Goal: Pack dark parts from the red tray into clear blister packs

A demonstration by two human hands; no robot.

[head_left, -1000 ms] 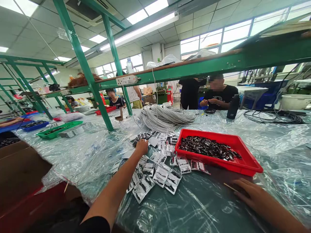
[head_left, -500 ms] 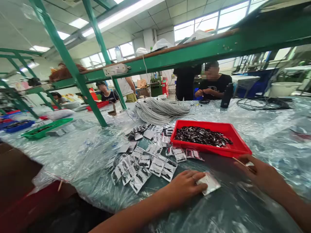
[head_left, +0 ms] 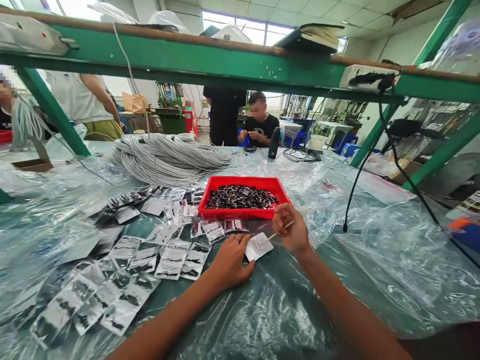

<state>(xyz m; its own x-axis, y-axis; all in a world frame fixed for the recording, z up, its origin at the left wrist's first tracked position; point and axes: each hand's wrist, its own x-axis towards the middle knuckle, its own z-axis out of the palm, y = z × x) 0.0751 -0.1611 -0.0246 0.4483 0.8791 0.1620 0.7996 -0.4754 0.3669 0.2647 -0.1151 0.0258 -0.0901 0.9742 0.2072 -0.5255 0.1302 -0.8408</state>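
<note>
My left hand [head_left: 234,262] grips the left side of a small white card or packet [head_left: 260,246] lying on the table, thumb at its near edge. A few faint marks show on its face. A thin wooden stick [head_left: 278,233] is pinched in the curled fingers of my right hand [head_left: 294,232]; its tip reaches the card's right corner. Just beyond both hands stands a red tray [head_left: 240,214] heaped with small black and shiny metal pieces [head_left: 242,196]. To the left of my left hand, several silver-white packets [head_left: 172,259] with dark contents lie spread and overlapping.
Clear plastic film [head_left: 378,250] covers the table. Coiled grey cable [head_left: 168,157] lies at the back left, a black bottle [head_left: 274,143] farther back. A green shelf beam [head_left: 168,62] crosses overhead, with a black cord [head_left: 354,192] hanging at right. Another person [head_left: 260,124] sits opposite.
My view has swung to the right. The stick in my right hand has come over to the white card, where its tip now sits. My left hand still holds the card.
</note>
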